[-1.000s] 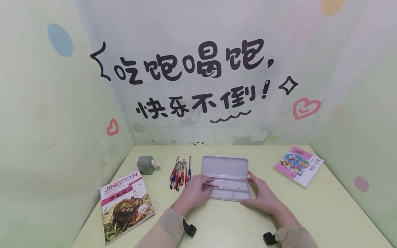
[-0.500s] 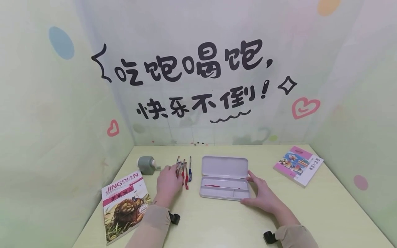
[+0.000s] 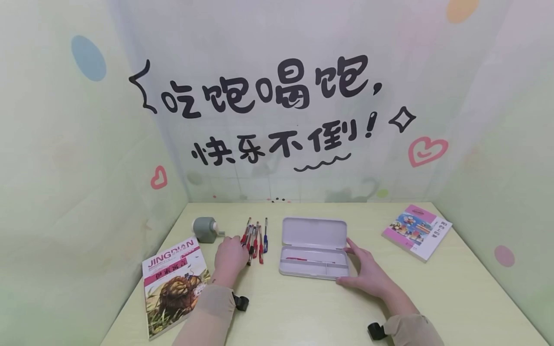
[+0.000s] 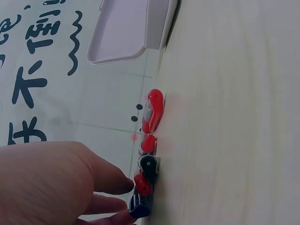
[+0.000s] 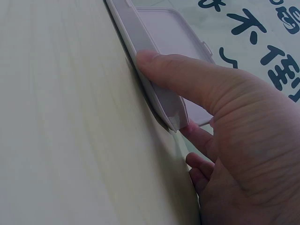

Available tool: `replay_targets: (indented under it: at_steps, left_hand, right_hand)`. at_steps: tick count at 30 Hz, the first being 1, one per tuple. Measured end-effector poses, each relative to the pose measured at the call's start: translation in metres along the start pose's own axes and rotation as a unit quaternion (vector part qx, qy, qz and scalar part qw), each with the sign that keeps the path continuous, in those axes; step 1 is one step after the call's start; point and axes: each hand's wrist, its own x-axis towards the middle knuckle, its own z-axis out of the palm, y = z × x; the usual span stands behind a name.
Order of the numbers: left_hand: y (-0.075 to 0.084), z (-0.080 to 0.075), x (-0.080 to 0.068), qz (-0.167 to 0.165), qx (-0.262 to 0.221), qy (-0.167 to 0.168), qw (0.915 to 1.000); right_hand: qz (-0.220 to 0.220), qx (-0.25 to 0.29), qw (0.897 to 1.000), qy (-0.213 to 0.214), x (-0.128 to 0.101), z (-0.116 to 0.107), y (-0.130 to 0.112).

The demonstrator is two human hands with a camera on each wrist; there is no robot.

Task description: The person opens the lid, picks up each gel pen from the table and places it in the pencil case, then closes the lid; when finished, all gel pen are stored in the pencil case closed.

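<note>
An open, pale lilac pencil case [image 3: 303, 275] lies on the table, its lid raised at the back. In its long rear compartment rests a red pen [image 3: 296, 259]. My right hand [image 3: 368, 274] holds the case's right end, the thumb at the front corner and fingers behind, as the right wrist view shows. To the left, my left hand [image 3: 231, 257] is at a bunch of red, black and blue pens [image 3: 260, 252]. In the left wrist view its thumb and fingers pinch the outermost blue pen [image 4: 139, 207]; the fingertips are partly hidden.
A grey-green pencil sharpener [image 3: 205, 230] with a crank stands at the back left. In front of it lies a magazine [image 3: 175, 288] with a lion cover. A pink and white book [image 3: 416, 233] lies at the back right. Printed cloth walls border the table.
My left hand has left the pencil case, where the red pen now lies released, and moved left to the bunch of pens. My right hand has stayed at the case.
</note>
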Motion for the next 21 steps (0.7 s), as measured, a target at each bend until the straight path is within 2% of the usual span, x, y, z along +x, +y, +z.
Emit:
replay_targets:
  at_steps: [7, 21]
  left_hand:
    - [-0.0018, 0.0019, 0.0016, 0.000, 0.015, -0.013, 0.9998]
    - [-0.0034, -0.0057, 0.0042, -0.038, -0.051, -0.026, 0.9977]
  right_hand:
    - [0.002, 0.003, 1.000, -0.004, 0.0003, -0.0003, -0.0013]
    - [0.009, 0.000, 1.000, -0.009, 0.0014, 0.0005, -0.0004]
